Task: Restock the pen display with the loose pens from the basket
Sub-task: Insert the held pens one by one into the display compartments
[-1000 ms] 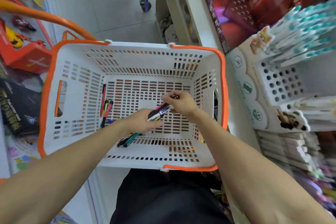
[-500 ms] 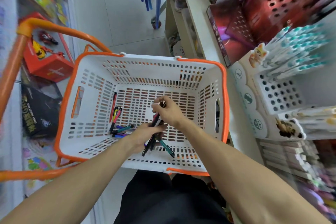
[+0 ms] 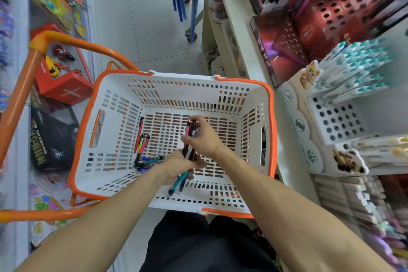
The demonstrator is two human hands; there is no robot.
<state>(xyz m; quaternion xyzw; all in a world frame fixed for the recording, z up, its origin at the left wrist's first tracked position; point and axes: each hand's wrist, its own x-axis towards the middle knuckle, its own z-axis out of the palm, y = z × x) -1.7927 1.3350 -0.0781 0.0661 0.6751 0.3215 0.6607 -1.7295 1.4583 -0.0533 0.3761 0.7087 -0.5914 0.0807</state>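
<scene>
A white basket with an orange rim (image 3: 220, 93) sits in front of me. Both hands are inside it. My left hand (image 3: 176, 169) grips a bundle of pens (image 3: 179, 183) whose tips stick out below the fist. My right hand (image 3: 204, 139) pinches the upper ends of the same bundle (image 3: 190, 130), which stands nearly upright. Several loose pens (image 3: 143, 150) lie on the basket floor to the left. The white pen display with round holes (image 3: 337, 121) stands on the shelf at right, with teal-capped pens (image 3: 357, 66) in its upper part.
A dark red perforated display (image 3: 326, 13) sits above the white one on the right shelf. An orange cart frame (image 3: 26, 77) curves round the basket's left side. Boxed toys (image 3: 61, 81) fill the left shelf. Tiled floor lies ahead.
The pen bundle has turned from lying slanted to nearly upright between my two hands. More loose pens show at the left of the basket floor as the view shifted.
</scene>
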